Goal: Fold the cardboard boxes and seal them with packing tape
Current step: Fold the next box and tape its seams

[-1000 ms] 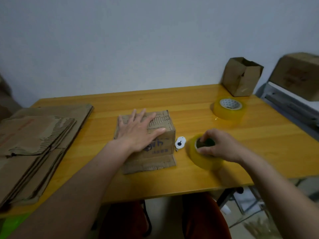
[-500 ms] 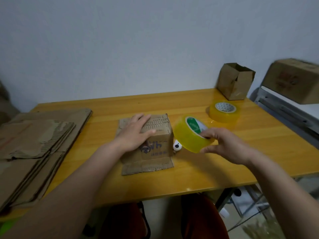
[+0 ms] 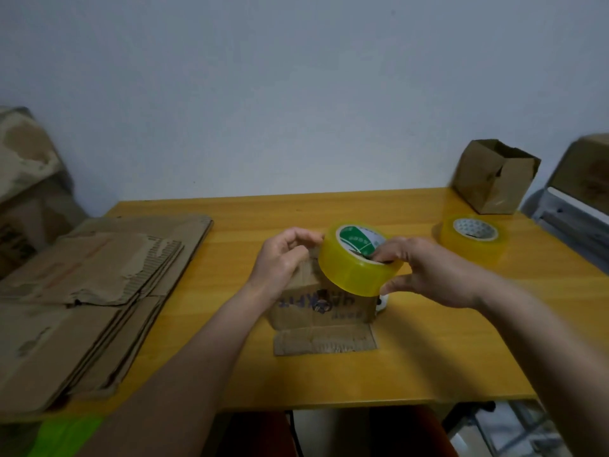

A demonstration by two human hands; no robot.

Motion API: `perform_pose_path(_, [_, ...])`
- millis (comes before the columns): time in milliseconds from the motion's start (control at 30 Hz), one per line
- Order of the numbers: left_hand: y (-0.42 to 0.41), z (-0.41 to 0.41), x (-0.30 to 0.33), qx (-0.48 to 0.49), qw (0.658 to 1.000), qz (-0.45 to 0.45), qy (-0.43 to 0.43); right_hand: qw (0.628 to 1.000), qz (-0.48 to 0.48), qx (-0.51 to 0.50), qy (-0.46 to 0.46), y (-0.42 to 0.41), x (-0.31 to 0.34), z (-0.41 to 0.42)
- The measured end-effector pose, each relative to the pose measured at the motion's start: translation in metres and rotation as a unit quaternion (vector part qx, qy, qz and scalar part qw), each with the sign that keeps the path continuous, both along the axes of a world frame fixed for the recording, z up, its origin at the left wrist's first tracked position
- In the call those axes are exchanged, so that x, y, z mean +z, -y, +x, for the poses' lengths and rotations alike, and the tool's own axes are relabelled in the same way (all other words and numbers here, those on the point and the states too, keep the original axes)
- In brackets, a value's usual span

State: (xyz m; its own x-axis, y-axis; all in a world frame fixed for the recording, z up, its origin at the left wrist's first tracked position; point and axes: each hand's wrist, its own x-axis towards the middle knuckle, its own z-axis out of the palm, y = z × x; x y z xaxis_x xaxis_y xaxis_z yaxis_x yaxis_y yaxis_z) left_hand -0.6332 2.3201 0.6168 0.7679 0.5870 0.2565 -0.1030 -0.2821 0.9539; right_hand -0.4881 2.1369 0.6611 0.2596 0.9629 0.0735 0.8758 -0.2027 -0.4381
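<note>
A small brown cardboard box (image 3: 324,305) with printed characters stands at the table's middle, one flap (image 3: 326,339) lying flat toward me. Above it my right hand (image 3: 428,270) grips a yellow packing tape roll (image 3: 354,270), fingers in its core and thumb below. My left hand (image 3: 283,255) hovers over the box's left top with curled fingers, its fingertips pinching at the roll's left rim. The box top is mostly hidden by hands and roll.
A stack of flattened cardboard (image 3: 89,291) covers the left of the yellow wooden table (image 3: 428,357). A second tape roll (image 3: 471,237) and an open small box (image 3: 494,178) sit at the back right. A small white object (image 3: 382,302) lies beside the box.
My right hand lifted the tape roll from the table and carried it over the box. My left hand left the box top and curled its fingers against the roll's rim.
</note>
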Motion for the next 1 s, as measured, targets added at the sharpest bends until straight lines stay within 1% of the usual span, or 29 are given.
perform_pose_path(67, [-0.001,0.003,-0.003,0.004,1.0,-0.006,-0.001,1.0,-0.009,-0.007,0.001,-0.002,0.003,0.001])
perform_pose_path(167, [-0.004,0.007,-0.009,0.041,0.999,0.0,-0.018,1.0,-0.019,-0.01,0.016,-0.007,0.005,0.0])
perform_pose_path(200, [-0.005,0.008,-0.011,0.052,0.998,0.005,-0.023,0.999,-0.024,-0.007,0.035,-0.008,0.005,-0.001])
perform_pose_path(267, [-0.005,0.01,-0.013,0.07,0.997,0.02,-0.038,0.994,-0.033,0.007,0.103,-0.011,0.0,-0.002])
perform_pose_path(333, [-0.006,0.011,-0.014,0.086,0.995,0.021,-0.052,0.984,-0.009,0.018,0.175,-0.014,-0.005,-0.001])
perform_pose_path(400, [-0.007,0.012,-0.013,0.099,0.993,-0.006,-0.063,0.979,0.058,0.019,0.194,-0.02,-0.007,0.0])
perform_pose_path(433, [-0.008,0.013,-0.012,0.103,0.992,-0.027,-0.064,0.979,0.105,0.015,0.174,-0.024,-0.006,-0.001])
perform_pose_path(467, [-0.009,0.014,-0.012,0.105,0.991,-0.046,-0.063,0.978,0.165,0.003,0.131,-0.03,-0.006,-0.003])
perform_pose_path(500, [-0.009,0.015,-0.011,0.106,0.991,-0.065,-0.058,0.969,0.236,-0.017,0.067,-0.037,-0.007,-0.006])
perform_pose_path(567, [-0.01,0.016,-0.01,0.099,0.987,-0.12,-0.026,0.927,0.36,-0.08,-0.072,-0.054,-0.011,-0.015])
perform_pose_path(633, [-0.011,0.018,-0.01,0.081,0.982,-0.171,0.011,0.882,0.404,-0.15,-0.188,-0.072,-0.021,-0.026])
perform_pose_path(700, [-0.013,0.02,-0.011,0.088,0.98,-0.181,0.013,0.838,0.41,-0.223,-0.283,-0.088,-0.032,-0.033])
perform_pose_path(733, [-0.015,0.02,-0.012,0.103,0.979,-0.177,0.005,0.82,0.413,-0.247,-0.309,-0.094,-0.037,-0.034])
perform_pose_path(767, [-0.016,0.02,-0.012,0.12,0.978,-0.169,-0.005,0.814,0.411,-0.258,-0.317,-0.098,-0.04,-0.032])
perform_pose_path(900, [-0.017,0.02,-0.011,0.198,0.975,-0.086,-0.05,0.843,0.371,-0.244,-0.303,-0.104,-0.042,-0.022])
perform_pose_path(1000, [-0.025,0.013,-0.004,0.242,0.966,-0.078,-0.052,0.845,0.367,-0.255,-0.292,-0.102,-0.044,-0.018])
